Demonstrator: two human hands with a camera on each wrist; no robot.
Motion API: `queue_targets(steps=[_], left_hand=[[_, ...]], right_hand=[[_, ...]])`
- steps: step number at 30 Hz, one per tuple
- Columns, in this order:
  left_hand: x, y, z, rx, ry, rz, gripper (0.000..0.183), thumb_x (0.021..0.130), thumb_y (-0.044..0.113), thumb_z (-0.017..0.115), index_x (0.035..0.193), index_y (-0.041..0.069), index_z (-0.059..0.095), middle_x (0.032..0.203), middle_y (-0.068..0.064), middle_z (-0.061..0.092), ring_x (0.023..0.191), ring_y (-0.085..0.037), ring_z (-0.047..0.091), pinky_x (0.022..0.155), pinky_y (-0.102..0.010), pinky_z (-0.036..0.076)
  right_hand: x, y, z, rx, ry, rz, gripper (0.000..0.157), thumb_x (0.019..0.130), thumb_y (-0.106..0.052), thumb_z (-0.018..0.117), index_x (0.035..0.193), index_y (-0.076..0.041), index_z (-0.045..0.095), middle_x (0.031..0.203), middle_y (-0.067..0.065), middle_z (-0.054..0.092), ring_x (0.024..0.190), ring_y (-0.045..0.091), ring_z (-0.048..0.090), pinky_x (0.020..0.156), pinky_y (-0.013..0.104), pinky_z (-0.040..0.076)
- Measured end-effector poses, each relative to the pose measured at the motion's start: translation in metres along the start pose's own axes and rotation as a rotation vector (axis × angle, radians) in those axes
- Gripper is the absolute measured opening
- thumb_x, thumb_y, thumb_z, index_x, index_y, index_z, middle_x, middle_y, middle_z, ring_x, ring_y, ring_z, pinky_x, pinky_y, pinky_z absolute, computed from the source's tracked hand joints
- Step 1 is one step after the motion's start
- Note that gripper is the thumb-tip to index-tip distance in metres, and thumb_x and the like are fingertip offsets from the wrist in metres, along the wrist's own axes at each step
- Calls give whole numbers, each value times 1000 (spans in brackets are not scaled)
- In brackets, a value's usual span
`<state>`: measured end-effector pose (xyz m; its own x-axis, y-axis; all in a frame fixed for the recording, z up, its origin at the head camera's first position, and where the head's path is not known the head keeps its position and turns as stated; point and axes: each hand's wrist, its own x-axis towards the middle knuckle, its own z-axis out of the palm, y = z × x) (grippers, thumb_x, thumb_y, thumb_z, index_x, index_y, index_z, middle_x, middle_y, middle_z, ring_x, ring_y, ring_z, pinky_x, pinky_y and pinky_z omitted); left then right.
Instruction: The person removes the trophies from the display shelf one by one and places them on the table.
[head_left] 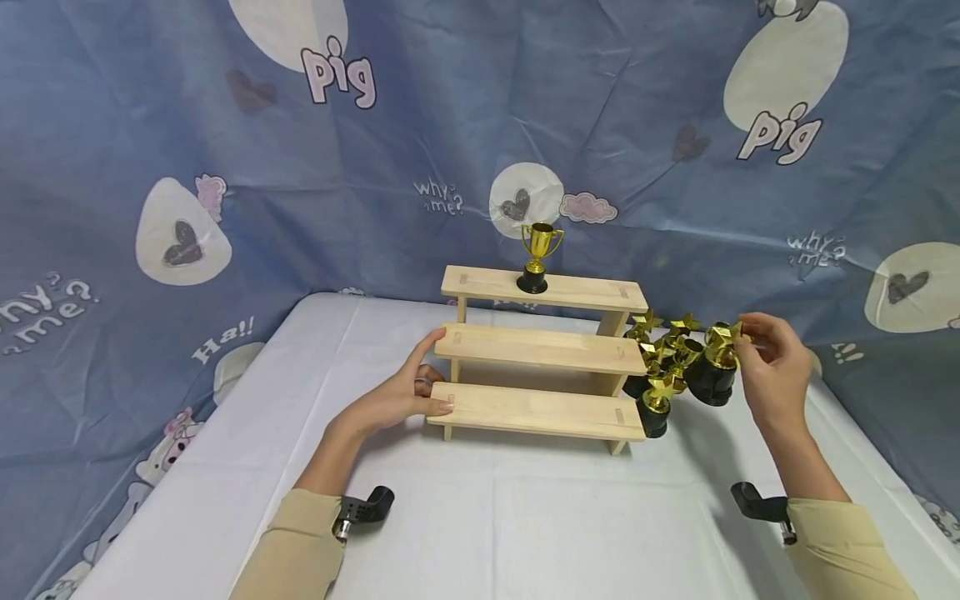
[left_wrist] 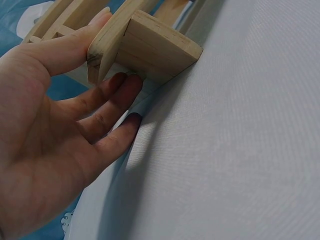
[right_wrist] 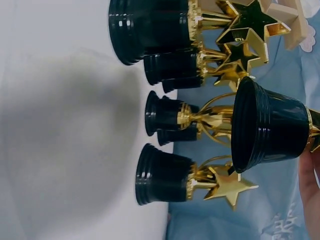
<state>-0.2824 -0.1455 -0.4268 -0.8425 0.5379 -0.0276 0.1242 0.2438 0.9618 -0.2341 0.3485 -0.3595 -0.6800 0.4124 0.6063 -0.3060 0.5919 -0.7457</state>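
A three-step wooden display stand (head_left: 536, 408) sits on the white table. My left hand (head_left: 397, 392) holds its left end, with the thumb on the lowest step and the index finger reaching the middle step's end. In the left wrist view, other fingers of the left hand (left_wrist: 65, 125) curl beneath the step. My right hand (head_left: 780, 367) pinches a gold star trophy (head_left: 712, 375) by its top. In the right wrist view its black base (right_wrist: 272, 130) is raised above the table. A gold cup trophy (head_left: 534, 258) stands on the top step.
Several gold trophies with black bases, among them a star trophy (head_left: 655, 408) and a cup trophy (head_left: 684, 357), crowd the stand's right side. A blue printed cloth (head_left: 420, 125) hangs behind the white table (head_left: 525, 525).
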Motion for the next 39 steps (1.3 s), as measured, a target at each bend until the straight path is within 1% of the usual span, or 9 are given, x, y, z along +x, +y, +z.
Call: queue_targets(steps=[4, 7, 12, 17, 20, 26, 31, 33, 39], left_hand=[[-1, -1, -1, 4, 0, 3, 109, 85, 17, 80, 151, 57, 2, 117, -19, 52, 92, -23, 57, 82, -35, 49], [-2, -2, -1, -3, 0, 3, 109, 85, 17, 79, 151, 58, 2, 117, -20, 53, 93, -23, 59, 83, -36, 50], [-2, -4, 1, 8, 6, -4, 109, 85, 19, 79, 150, 59, 1, 119, -20, 53, 94, -23, 58, 83, -36, 49], [-2, -4, 2, 19, 12, -9, 108, 86, 20, 79, 150, 60, 2, 120, -20, 52, 91, -23, 54, 82, -36, 47], [-2, -4, 2, 15, 10, -5, 108, 86, 20, 79, 150, 60, 2, 119, -19, 52, 90, -23, 51, 82, -36, 46], [-1, -2, 1, 12, 5, 4, 108, 85, 18, 79, 151, 58, 3, 116, -17, 52, 89, -21, 51, 81, -35, 47], [0, -1, 0, 10, 0, 11, 107, 86, 18, 78, 151, 57, 2, 115, -18, 52, 89, -22, 55, 80, -35, 49], [0, -1, -1, 8, 1, 8, 107, 86, 18, 78, 150, 59, 2, 116, -18, 53, 90, -22, 56, 80, -36, 50], [-2, 0, 0, -12, -2, 17, 108, 86, 17, 79, 150, 59, 3, 112, -16, 50, 85, -20, 49, 78, -34, 47]], right_hand=[[-4, 5, 0, -15, -18, 29, 30, 92, 1, 60, 120, -1, 67, 95, -24, 58, 87, -9, 57, 75, 9, 41], [-7, 10, 0, -33, -50, 52, 29, 92, 0, 60, 120, -1, 66, 95, -24, 58, 87, -10, 57, 76, 8, 41], [-17, 20, -3, -80, -147, 76, 27, 93, -2, 61, 121, -1, 64, 97, -24, 56, 90, -10, 55, 79, 8, 40], [-24, 33, -6, -116, -257, 52, 25, 94, -4, 62, 119, -1, 62, 99, -22, 57, 91, -12, 55, 78, 7, 41], [-27, 38, -7, -133, -301, 43, 24, 95, -6, 61, 119, -2, 61, 101, -19, 57, 91, -12, 55, 78, 6, 41], [-33, 42, -9, -127, -344, 20, 23, 95, -4, 61, 117, -2, 60, 101, -18, 57, 92, -10, 55, 80, 7, 41], [-34, 41, -9, -123, -350, 12, 22, 94, -5, 62, 116, -2, 60, 101, -20, 56, 92, -10, 54, 80, 7, 40], [-33, 41, -9, -128, -357, 5, 23, 95, -6, 62, 117, -2, 60, 102, -21, 56, 92, -11, 54, 81, 7, 40], [-33, 43, -11, -153, -387, -14, 23, 95, -4, 61, 118, -3, 58, 102, -19, 56, 92, -11, 54, 81, 7, 40]])
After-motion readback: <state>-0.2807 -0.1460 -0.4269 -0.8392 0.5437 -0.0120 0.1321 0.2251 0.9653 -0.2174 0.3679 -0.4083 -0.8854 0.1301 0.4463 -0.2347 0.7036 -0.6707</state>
